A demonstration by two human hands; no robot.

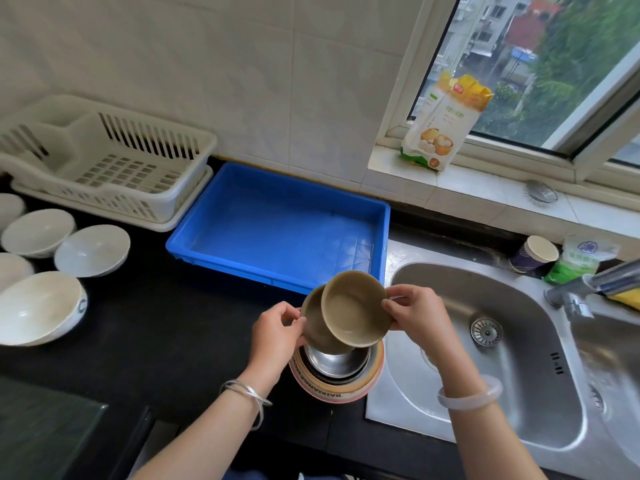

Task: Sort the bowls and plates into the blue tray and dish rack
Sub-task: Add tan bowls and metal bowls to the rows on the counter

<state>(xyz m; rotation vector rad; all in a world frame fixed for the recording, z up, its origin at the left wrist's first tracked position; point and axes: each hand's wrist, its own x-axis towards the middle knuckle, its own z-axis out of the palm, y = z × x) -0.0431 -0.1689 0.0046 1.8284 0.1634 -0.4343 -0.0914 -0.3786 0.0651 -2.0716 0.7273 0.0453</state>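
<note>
Two tan bowls are held above a stack of dishes at the counter's front. My right hand grips the upper tan bowl by its right rim, tilted toward me. My left hand holds the lower tan bowl, partly nested behind the first. Under them sits a steel bowl inside a pink-rimmed bowl. The blue tray lies empty just beyond. The white dish rack stands empty at the back left.
Several white bowls sit on the black counter at the left. A steel sink with a tap is on the right. A flour bag stands on the window sill, a paper cup behind the sink.
</note>
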